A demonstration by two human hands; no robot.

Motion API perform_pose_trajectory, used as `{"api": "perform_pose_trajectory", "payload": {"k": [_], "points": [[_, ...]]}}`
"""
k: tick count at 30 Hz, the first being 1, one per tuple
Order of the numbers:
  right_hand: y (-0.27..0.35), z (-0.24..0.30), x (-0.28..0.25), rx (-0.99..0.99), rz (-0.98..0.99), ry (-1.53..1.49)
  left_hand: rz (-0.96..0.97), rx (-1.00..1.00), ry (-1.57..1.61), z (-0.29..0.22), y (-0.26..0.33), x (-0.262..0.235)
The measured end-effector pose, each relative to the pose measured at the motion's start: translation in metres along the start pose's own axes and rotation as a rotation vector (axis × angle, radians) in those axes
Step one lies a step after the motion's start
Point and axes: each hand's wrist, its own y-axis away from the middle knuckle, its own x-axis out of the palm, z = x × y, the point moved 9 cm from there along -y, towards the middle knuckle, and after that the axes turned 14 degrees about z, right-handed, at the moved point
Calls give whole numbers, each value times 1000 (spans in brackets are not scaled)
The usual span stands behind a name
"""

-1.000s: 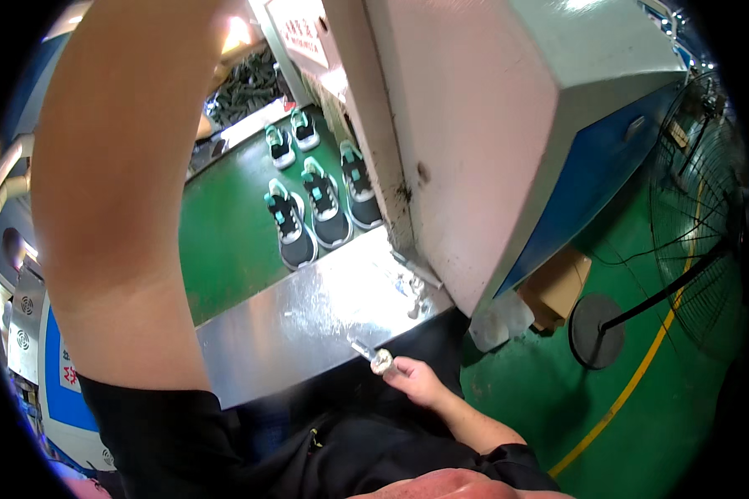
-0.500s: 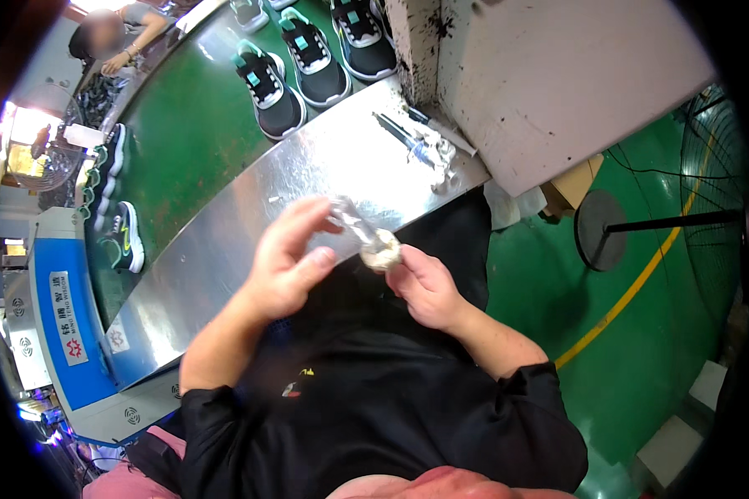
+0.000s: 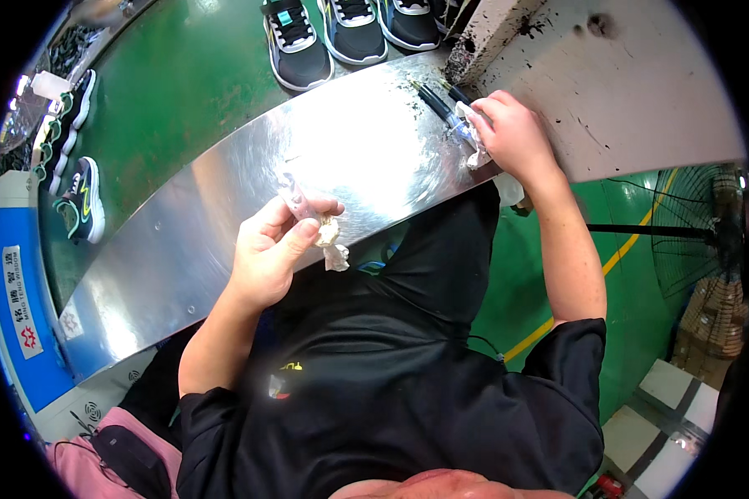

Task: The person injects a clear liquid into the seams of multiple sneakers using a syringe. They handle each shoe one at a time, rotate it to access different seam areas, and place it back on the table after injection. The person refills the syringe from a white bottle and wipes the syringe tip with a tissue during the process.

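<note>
My left hand is closed around a small clear tube-like thing, held above the edge of the metal ledge. A yellowish-white lump sits at its lower end, with a crumpled pale scrap hanging below; I cannot tell what they are made of. Stretched out to the far right, my right hand has its fingers curled over a crumpled white wrap on the ledge. Beside those fingers lie dark pens, their ends partly covered by the hand and the wrap.
The shiny metal ledge runs along a green conveyor belt. Dark grey sneakers stand on the belt, with more shoes at the left. A stained pale panel rises beside my right hand. A fan stands at right.
My right hand has left the whitish lump and reached up and right to the wrap by the pens. My left hand has closed on the clear thing. The view has shifted.
</note>
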Motion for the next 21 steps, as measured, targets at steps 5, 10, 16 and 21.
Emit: {"api": "perform_pose_trajectory", "payload": {"k": [5,10,16,21], "points": [[-23,-13,28,92,138,308,-36,-52,84,5,15,-5],[-16,7,-4,-12,-72,203,-9,12,150,3,21,-9],[-5,16,-12,-21,-50,132,14,-15,123,-2,4,4],[-21,-4,22,75,150,357,53,-37,181,6,-3,19]]}}
